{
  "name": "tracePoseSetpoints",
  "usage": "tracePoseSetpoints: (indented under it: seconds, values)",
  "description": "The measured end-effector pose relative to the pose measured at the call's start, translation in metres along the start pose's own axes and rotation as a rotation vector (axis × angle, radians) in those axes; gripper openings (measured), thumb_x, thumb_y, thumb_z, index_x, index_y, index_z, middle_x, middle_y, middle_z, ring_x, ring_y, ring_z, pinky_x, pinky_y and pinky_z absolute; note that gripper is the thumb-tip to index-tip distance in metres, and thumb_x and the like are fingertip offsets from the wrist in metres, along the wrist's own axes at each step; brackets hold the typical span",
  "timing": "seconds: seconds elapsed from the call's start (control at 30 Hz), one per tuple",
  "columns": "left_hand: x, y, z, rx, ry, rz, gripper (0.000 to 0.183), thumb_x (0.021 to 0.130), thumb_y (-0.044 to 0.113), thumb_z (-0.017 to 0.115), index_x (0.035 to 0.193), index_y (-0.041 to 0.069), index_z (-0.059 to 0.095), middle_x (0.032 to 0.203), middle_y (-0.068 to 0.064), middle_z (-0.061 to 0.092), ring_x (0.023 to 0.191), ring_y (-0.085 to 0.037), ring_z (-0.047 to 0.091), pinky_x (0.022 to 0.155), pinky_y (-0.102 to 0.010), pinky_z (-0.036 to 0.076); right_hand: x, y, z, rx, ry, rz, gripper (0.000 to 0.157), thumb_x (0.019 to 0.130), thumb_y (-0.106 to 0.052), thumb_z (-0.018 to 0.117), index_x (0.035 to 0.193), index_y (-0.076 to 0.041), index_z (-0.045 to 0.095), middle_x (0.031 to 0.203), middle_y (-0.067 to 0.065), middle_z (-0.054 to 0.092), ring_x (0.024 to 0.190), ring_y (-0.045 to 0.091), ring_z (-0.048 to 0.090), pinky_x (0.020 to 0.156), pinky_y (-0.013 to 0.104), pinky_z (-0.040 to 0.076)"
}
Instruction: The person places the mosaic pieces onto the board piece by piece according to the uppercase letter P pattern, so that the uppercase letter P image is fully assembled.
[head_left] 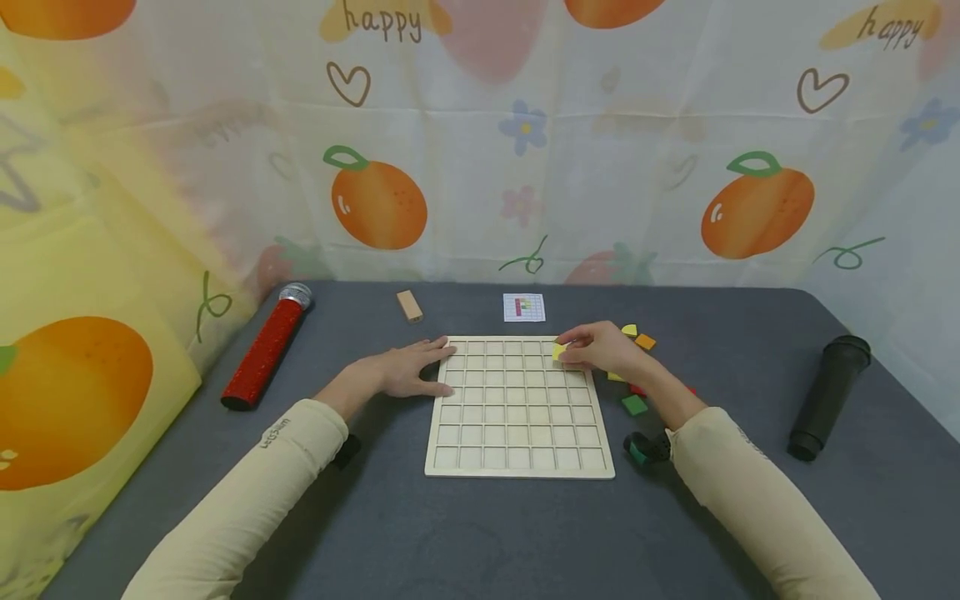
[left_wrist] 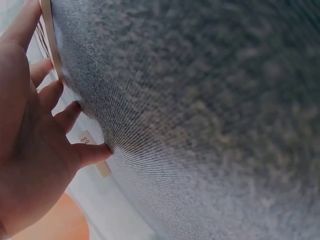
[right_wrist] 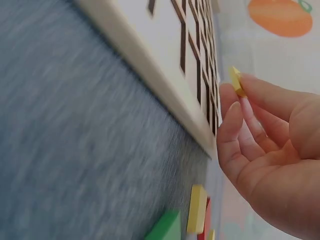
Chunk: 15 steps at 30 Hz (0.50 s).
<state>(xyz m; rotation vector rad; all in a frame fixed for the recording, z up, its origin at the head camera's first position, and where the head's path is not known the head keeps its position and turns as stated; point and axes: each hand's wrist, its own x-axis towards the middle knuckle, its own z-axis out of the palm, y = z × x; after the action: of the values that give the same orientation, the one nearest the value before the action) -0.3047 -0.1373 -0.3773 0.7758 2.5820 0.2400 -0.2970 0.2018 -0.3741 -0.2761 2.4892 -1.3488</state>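
Note:
A pale wooden grid board lies flat on the dark grey table. Fingers of my left hand rest on its left edge, spread apart; the left wrist view shows the same hand touching the board's rim. Over the upper right squares, my right hand pinches a small yellow tile between thumb and fingertips. In the right wrist view the yellow tile is held above the board, tilted. Loose tiles lie right of the board, including a green tile and an orange tile.
A card with a small coloured grid lies behind the board, and a wooden block to its left. A red glittery microphone lies far left, a black cylindrical object far right. A printed curtain hangs behind the table.

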Motion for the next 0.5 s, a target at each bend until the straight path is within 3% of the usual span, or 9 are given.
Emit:
tracePoseSetpoints:
  seconds: [0.27, 0.5]
  values:
    - [-0.003, -0.001, 0.000, -0.007, -0.008, -0.010, 0.085, 0.091, 0.059, 0.053, 0.155, 0.018, 0.015, 0.159, -0.007, 0.003, 0.144, -0.032, 0.006, 0.106, -0.064, 0.010, 0.015, -0.010, 0.015, 0.054, -0.071, 0.021, 0.033, 0.090, -0.008, 0.068, 0.119, 0.005, 0.063, 0.096, 0.013, 0.068, 0.086, 0.022, 0.068, 0.074, 0.033, 0.053]
    - [-0.001, 0.000, 0.000, 0.000, -0.001, -0.014, 0.086, 0.090, 0.061, 0.052, 0.155, 0.019, 0.015, 0.159, -0.005, 0.003, 0.144, -0.030, 0.006, 0.107, -0.062, 0.011, 0.019, -0.020, 0.023, 0.035, -0.064, 0.068, 0.027, 0.089, -0.007, 0.067, 0.114, 0.005, 0.066, 0.092, 0.012, 0.069, 0.080, 0.019, 0.067, 0.071, 0.031, 0.054]
